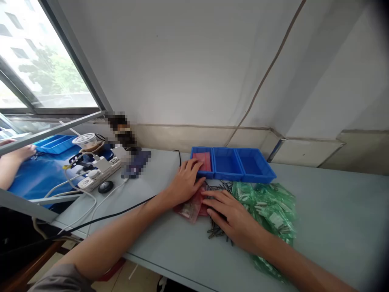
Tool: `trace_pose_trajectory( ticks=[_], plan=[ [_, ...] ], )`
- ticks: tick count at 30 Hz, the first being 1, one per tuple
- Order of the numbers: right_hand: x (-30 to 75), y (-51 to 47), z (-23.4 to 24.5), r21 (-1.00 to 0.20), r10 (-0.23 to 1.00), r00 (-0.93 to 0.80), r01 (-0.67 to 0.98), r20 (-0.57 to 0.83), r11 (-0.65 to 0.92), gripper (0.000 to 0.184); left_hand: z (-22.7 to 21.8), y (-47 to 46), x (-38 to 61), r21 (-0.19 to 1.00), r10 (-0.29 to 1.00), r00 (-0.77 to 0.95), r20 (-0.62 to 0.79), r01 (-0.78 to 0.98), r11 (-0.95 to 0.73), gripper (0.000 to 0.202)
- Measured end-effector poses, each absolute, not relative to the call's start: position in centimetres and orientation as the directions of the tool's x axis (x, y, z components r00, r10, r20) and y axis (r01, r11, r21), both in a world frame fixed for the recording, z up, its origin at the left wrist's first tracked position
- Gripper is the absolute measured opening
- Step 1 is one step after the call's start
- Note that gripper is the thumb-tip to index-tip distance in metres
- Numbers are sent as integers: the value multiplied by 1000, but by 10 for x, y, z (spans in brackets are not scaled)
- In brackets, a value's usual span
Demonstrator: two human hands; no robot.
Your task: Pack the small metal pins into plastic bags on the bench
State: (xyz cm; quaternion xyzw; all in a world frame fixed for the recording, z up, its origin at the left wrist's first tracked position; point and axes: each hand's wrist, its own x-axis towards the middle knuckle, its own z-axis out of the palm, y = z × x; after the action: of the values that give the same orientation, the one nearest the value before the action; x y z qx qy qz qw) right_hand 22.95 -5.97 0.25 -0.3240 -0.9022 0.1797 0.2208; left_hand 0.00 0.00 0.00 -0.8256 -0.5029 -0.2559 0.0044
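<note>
Two bare hands over a grey surface (161, 241). The left grip (186, 182), fingers extended, lies at a pink bag (187, 209); the right grip (226, 210) meets that bag's right side with spread fingertips, presumably steadying the limp film. Whether either pinches it cannot be told. Dark metal pins (215, 232) lie loose under and beside the right grip, the green bag (275, 202) to its right. Blue trays (227, 162) stand just beyond both, probably for short reach; a red packet (207, 161) occupies the leftmost, at the left fingertips.
</note>
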Motion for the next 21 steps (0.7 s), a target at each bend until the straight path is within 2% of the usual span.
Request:
trace_pose_trajectory(
  ticks=[12,21],
  plan=[
    [229,-60,4,-446,641,-700,488,314,751,41,-2,-1,1,265,813,344,470,824,-502,47],
    [230,-62,8,-465,643,-700,478,310,745,45,-9,-1,5,285,863,224,452,881,-378,46]
  ],
)
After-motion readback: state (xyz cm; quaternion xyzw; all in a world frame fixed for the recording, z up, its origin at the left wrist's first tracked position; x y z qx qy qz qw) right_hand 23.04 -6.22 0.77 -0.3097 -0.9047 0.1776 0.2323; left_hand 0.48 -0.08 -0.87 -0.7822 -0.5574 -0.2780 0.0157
